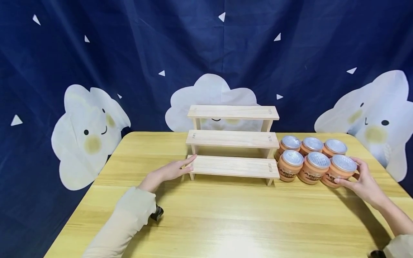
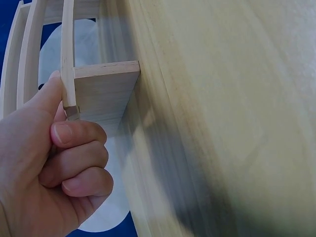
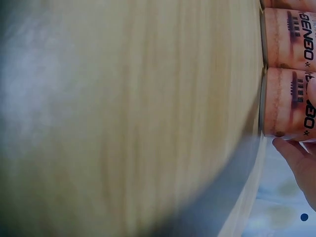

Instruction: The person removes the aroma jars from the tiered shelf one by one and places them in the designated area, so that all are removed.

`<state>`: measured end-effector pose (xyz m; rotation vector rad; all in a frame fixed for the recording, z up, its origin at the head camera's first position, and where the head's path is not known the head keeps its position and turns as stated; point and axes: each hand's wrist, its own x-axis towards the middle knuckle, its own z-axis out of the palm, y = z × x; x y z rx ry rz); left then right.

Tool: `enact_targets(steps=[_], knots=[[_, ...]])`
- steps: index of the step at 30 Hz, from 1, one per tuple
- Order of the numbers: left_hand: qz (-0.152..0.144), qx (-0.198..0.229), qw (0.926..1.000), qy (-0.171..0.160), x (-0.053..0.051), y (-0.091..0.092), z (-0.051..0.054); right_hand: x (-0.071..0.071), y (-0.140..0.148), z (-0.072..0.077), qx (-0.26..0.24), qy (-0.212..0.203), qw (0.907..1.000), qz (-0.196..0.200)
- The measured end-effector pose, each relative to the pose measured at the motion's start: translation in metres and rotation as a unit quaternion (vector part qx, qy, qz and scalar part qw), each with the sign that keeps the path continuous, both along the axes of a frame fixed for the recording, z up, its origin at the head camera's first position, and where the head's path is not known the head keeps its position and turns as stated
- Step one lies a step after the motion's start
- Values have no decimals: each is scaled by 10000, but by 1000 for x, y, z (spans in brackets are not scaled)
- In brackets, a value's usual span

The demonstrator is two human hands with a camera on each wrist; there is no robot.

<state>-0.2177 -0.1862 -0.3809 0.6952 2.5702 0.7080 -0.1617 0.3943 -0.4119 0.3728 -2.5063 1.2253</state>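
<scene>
At the middle of the table stands a three-step wooden display rack (image 1: 233, 166). My left hand (image 1: 167, 172) pinches the left end of its lowest board (image 2: 68, 54), thumb on the upper face and curled fingers below. To the right of the rack, several orange cans with silver ribbed lids stand upright in two rows, close together. My right hand (image 1: 366, 184) grips the front-right can (image 1: 338, 172), with its thumb on the front and its fingers round the right side. In the right wrist view, that can (image 3: 284, 101) stands on the table with black lettering, and the hand is partly cut off.
A light wood table (image 1: 209, 211) carries everything. Behind it hangs a dark blue curtain (image 1: 145, 43) with white clouds and small triangles. The front-middle can (image 1: 313, 170) stands just left of the held one. The back row is partly hidden.
</scene>
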Motion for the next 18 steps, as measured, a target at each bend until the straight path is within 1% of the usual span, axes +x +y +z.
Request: enact_targets(steps=[4,8,11,14,16,18], knots=[[15,3,10000,-75,-2,0,2,-2,1,4,133,62,9999,33],[21,-44,10000,-38,-4,1,2,-1,3,7,258,1,9997,21],[-30,-108,9999,64,-4,1,2,2,6,8,352,-189,9992,28],[-51,-175,9997,152,-3,1,2,4,10,10,396,-516,9979,38],[-19,-264,9994,205,-3,0,3,6,8,12,467,-682,9965,-157],[32,-355,9991,236,-2,-2,5,7,7,15,415,-780,9959,-202]])
